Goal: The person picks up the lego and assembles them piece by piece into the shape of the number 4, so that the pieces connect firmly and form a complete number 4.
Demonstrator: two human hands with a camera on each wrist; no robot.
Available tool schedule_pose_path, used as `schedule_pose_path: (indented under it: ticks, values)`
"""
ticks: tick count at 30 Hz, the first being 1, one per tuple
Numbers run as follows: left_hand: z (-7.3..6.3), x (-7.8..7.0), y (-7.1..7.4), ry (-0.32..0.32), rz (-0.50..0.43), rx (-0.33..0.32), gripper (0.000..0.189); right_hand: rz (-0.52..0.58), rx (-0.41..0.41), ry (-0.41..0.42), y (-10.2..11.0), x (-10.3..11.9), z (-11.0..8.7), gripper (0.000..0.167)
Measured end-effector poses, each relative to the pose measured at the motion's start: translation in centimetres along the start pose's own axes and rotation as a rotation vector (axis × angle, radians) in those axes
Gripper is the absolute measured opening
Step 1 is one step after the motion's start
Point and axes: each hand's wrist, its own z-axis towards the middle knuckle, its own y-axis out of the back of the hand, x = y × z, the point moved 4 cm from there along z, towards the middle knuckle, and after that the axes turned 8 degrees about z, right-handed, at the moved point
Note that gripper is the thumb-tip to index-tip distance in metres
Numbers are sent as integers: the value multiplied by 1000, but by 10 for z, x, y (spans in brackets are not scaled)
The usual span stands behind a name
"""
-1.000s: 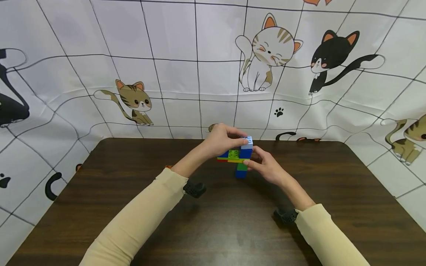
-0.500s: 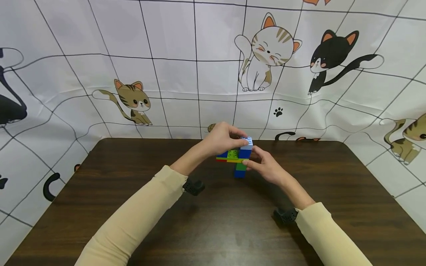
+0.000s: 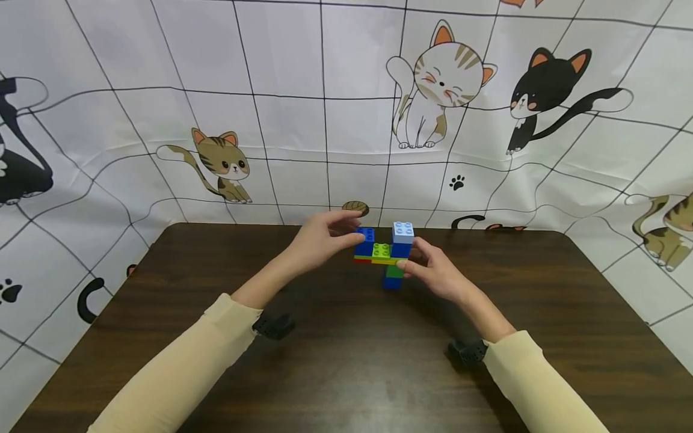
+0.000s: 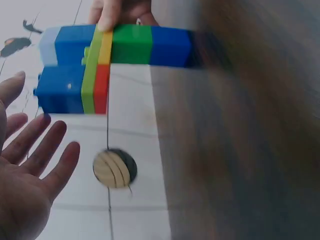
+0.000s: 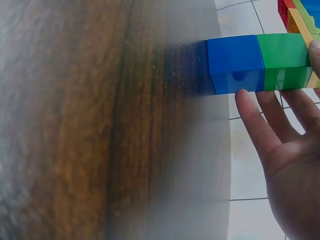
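Note:
A structure of toy building bricks stands on the table. Its base is a dark blue brick (image 3: 392, 282) with a green brick (image 5: 285, 60) on it. Above lies a flat layer of yellow, red and lime bricks (image 4: 90, 82). On that layer's right end sits a blue brick capped by a light blue brick (image 3: 403, 231); another blue brick (image 4: 61, 90) sits at the left end. My right hand (image 3: 435, 273) grips the structure's right side, thumb on the flat layer, fingers behind. My left hand (image 3: 316, 243) is beside the left blue brick, its fingers spread and holding nothing.
The dark wooden table (image 3: 346, 361) extends around the structure. Behind its far edge hangs a white cloth (image 3: 287, 132) with grid lines and cartoon cats. Black wrist cameras (image 3: 273, 325) sit on both wrists.
My left hand has let go of the light blue brick on top and moved left to beside the left blue brick. My right hand keeps its hold, and the structure stays in place.

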Motion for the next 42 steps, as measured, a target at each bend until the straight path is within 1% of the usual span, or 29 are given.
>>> schedule_pose_path:
  ticks: [2, 4, 8, 10, 13, 16, 19, 23, 27, 31, 37, 42]
  values:
    - [-14, 11, 6, 16, 2, -25, 48, -12, -3, 0, 0, 1, 0, 49]
    - [-27, 23, 10, 39, 4, -32, 48, -26, -7, 1, 0, 1, 0, 48]
    - [-49, 47, 15, 83, 16, -11, 49, -38, -13, 9, 1, 1, 0, 48]
    - [-59, 56, 20, 83, 25, -11, 50, -31, -11, 16, 0, 1, -1, 48]
    - [-71, 70, 34, 84, 57, -29, 50, -23, -5, 22, -1, 1, -1, 49]
    - [-83, 85, 49, 102, 110, -47, 50, -23, -9, 18, -2, 1, -1, 49]
    - [-93, 101, 61, 142, 160, -52, 51, -29, -13, 11, -2, 1, -1, 48]
    - [-104, 117, 69, 191, 185, -35, 53, -25, -8, 19, -2, 2, -1, 47]
    - [-109, 128, 72, 214, 186, -6, 56, -15, -4, 26, -2, 2, 0, 46]
    - [-105, 135, 69, 211, 181, 27, 56, -23, -3, 31, -1, 0, 0, 47]
    - [-99, 136, 66, 214, 166, 89, 58, -35, 1, 31, -2, -1, 1, 50]
    - [-96, 136, 61, 221, 148, 114, 60, -37, -9, 12, -1, -1, 1, 49]
